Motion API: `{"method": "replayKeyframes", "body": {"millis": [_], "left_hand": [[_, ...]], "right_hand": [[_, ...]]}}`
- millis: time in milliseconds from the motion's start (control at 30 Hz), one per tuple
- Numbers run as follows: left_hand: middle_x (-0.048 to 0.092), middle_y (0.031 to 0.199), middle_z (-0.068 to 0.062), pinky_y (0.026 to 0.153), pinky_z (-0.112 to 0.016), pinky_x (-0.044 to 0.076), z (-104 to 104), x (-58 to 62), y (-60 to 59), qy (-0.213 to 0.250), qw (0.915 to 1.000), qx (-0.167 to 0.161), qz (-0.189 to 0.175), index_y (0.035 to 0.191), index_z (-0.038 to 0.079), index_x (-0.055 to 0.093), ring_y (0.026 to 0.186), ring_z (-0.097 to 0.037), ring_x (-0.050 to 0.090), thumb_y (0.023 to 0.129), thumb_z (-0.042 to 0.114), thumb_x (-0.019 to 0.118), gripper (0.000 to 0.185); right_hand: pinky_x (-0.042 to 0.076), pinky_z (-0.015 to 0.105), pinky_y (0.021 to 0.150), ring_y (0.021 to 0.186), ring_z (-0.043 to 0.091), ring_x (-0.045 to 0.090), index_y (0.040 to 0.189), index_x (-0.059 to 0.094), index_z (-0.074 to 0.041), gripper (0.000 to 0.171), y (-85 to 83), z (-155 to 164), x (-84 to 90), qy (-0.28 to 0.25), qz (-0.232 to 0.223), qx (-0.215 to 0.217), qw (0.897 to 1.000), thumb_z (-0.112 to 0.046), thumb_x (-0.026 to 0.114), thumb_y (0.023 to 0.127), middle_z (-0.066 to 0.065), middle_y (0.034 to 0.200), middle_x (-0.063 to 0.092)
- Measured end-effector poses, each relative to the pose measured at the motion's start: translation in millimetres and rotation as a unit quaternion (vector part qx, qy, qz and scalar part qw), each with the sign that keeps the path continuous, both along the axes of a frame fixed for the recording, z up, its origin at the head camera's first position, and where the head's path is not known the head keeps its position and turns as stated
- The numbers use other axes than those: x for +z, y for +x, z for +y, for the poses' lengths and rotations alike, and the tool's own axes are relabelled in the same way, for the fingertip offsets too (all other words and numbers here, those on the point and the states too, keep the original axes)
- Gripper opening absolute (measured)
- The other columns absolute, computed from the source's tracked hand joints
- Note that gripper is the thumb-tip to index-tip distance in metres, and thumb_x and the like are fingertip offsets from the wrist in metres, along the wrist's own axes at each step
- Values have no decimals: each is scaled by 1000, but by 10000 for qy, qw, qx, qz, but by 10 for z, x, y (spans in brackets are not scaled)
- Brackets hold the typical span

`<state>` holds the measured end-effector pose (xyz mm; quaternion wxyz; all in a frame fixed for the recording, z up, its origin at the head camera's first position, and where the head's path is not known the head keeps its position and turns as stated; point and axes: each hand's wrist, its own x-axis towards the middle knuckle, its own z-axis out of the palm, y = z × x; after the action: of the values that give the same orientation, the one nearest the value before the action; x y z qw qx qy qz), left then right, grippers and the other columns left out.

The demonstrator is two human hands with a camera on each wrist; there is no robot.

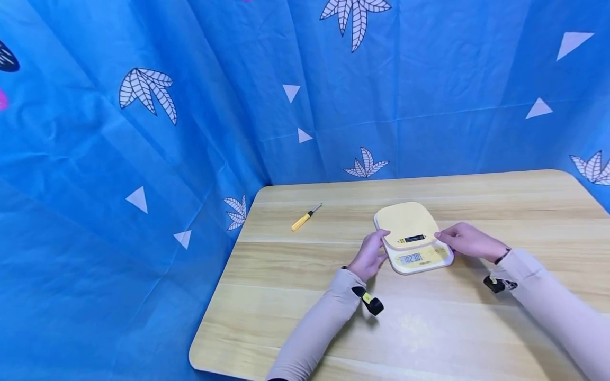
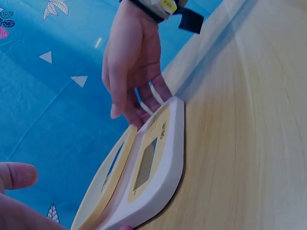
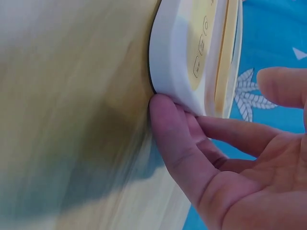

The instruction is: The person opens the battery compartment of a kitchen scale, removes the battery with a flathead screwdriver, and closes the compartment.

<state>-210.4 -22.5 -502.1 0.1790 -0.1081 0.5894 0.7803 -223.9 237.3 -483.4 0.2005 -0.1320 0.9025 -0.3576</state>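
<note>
A pale yellow and white kitchen scale lies on the wooden table, its display reading about -1023.0. At its left edge, my left hand holds the scale with the thumb over the rim and fingers along the side. My right hand holds the opposite edge. In the right wrist view, the right fingers touch the scale's side and corner near the tabletop, while the thumb stands above the plate. Most of the left hand is out of the left wrist view.
A screwdriver with a yellow handle lies on the table to the left of the scale. Behind and beside the table hangs a blue patterned cloth.
</note>
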Motion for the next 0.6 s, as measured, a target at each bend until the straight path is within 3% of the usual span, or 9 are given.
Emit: {"method": "replayKeyframes", "body": {"millis": [233,433,600], "left_hand": [[62,139,-10,123,-50,40,-99,-21,-43,-356,9991,-165,167,134,1,62,133,-23,54,98,26,60,44],[57,147,-11,125,-50,38,-173,-37,-70,-516,9983,-179,205,137,-1,59,143,-27,46,98,24,60,46],[57,146,-13,125,-50,37,-245,-39,-80,-696,9971,-176,240,134,-2,61,144,-28,45,97,24,61,45]], "right_hand": [[65,27,72,87,18,71,122,65,16,47,90,-88,-22,-707,-536,-17,9961,-25,46,111,20,109,76],[66,26,73,90,19,72,123,62,19,45,182,-168,-54,-991,-632,-106,9930,-21,48,110,25,113,73],[64,23,68,84,16,68,124,63,17,44,237,-237,-62,-964,-557,-101,9937,-22,48,110,22,112,74]]}}
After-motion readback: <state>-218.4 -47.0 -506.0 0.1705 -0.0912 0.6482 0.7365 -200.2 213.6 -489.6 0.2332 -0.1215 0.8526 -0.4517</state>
